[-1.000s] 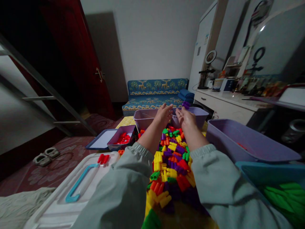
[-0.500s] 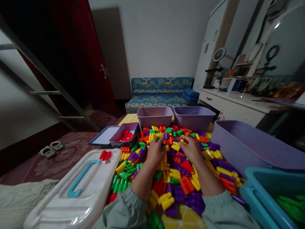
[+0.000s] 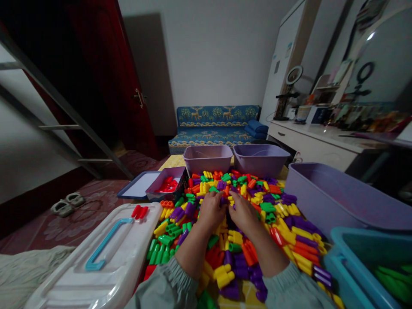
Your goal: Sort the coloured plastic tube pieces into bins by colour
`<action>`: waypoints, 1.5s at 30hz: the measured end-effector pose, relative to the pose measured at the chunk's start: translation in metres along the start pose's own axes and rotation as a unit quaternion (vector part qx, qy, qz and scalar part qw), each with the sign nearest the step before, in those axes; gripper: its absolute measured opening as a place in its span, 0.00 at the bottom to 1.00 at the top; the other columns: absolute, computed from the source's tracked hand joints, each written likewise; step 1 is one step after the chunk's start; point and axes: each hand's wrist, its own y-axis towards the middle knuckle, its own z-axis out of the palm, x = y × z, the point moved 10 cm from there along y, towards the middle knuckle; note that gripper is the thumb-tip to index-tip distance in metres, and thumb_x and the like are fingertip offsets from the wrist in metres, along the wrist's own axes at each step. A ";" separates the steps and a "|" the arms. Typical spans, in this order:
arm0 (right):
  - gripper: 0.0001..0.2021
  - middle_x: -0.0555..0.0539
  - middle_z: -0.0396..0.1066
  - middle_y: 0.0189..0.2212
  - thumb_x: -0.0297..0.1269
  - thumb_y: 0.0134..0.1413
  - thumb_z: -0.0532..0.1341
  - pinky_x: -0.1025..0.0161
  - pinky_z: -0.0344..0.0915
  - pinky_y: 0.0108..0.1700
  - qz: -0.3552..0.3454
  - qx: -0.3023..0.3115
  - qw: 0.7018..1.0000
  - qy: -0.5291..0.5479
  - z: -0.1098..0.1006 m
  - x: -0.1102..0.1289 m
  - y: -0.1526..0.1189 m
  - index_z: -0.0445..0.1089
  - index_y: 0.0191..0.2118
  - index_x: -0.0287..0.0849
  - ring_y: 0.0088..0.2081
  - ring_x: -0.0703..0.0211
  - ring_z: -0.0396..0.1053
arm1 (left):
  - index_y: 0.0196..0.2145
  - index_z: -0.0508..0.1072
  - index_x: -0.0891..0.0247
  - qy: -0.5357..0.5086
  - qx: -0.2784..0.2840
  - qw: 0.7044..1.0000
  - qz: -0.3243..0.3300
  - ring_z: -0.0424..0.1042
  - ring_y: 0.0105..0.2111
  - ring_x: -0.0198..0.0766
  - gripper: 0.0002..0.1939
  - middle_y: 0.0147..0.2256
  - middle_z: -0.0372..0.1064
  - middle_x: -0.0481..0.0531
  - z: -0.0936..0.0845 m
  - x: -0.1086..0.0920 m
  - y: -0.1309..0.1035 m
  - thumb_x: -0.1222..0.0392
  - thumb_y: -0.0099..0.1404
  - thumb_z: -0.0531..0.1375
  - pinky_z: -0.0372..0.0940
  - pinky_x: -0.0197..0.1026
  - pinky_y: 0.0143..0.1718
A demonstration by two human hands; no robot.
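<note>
Our right hand (image 3: 243, 214) is closer to our left hand (image 3: 211, 211) than before; we're reaching into the bricks (image 3: 225, 277) piled before the purple tubs (image 3: 207, 162); fingers half-curled, can't tell if gripping; picking one calls for a snug pinch.

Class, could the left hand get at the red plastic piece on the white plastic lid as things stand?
Probably yes: the red piece lies uncovered on the lid, with only low, colourful plastic blocks between it and the left hand.
</note>
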 end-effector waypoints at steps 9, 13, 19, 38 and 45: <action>0.23 0.40 0.70 0.52 0.29 0.53 0.55 0.60 0.63 0.52 0.019 -0.022 0.999 0.032 0.004 -0.007 0.001 0.64 0.56 0.38 0.52 0.52 0.69 | 0.53 0.70 0.64 0.022 -0.007 1.000 -0.001 0.70 0.42 0.47 0.22 0.39 0.72 0.59 -0.001 -0.003 -0.001 0.63 0.59 0.56 0.64 0.45 0.44; 0.23 0.40 0.70 0.51 0.29 0.52 0.55 0.58 0.63 0.52 0.028 -0.018 0.999 0.036 0.004 -0.007 0.001 0.64 0.56 0.37 0.51 0.50 0.69 | 0.51 0.71 0.65 0.026 -0.003 1.000 0.007 0.71 0.42 0.46 0.20 0.39 0.73 0.59 -0.001 -0.005 0.000 0.63 0.63 0.51 0.63 0.44 0.44; 0.23 0.41 0.70 0.52 0.30 0.53 0.55 0.59 0.63 0.52 0.036 -0.009 0.999 0.031 0.005 -0.008 0.000 0.63 0.57 0.39 0.52 0.51 0.69 | 0.50 0.71 0.65 0.016 0.005 1.000 0.000 0.71 0.43 0.46 0.19 0.41 0.73 0.59 0.000 -0.006 -0.001 0.63 0.63 0.51 0.63 0.42 0.43; 0.23 0.40 0.71 0.51 0.31 0.54 0.55 0.59 0.64 0.50 0.037 -0.011 0.999 0.006 0.005 -0.008 -0.001 0.63 0.57 0.39 0.50 0.51 0.70 | 0.48 0.71 0.62 0.013 0.007 1.000 -0.002 0.72 0.42 0.44 0.16 0.40 0.73 0.58 0.002 -0.004 -0.001 0.62 0.65 0.51 0.63 0.42 0.43; 0.23 0.41 0.71 0.51 0.32 0.54 0.55 0.60 0.63 0.50 0.048 -0.003 0.999 0.000 0.009 -0.011 0.000 0.63 0.57 0.41 0.50 0.52 0.70 | 0.48 0.71 0.62 0.003 -0.001 1.000 0.003 0.71 0.42 0.45 0.16 0.40 0.73 0.58 0.002 -0.005 -0.002 0.63 0.64 0.52 0.63 0.42 0.44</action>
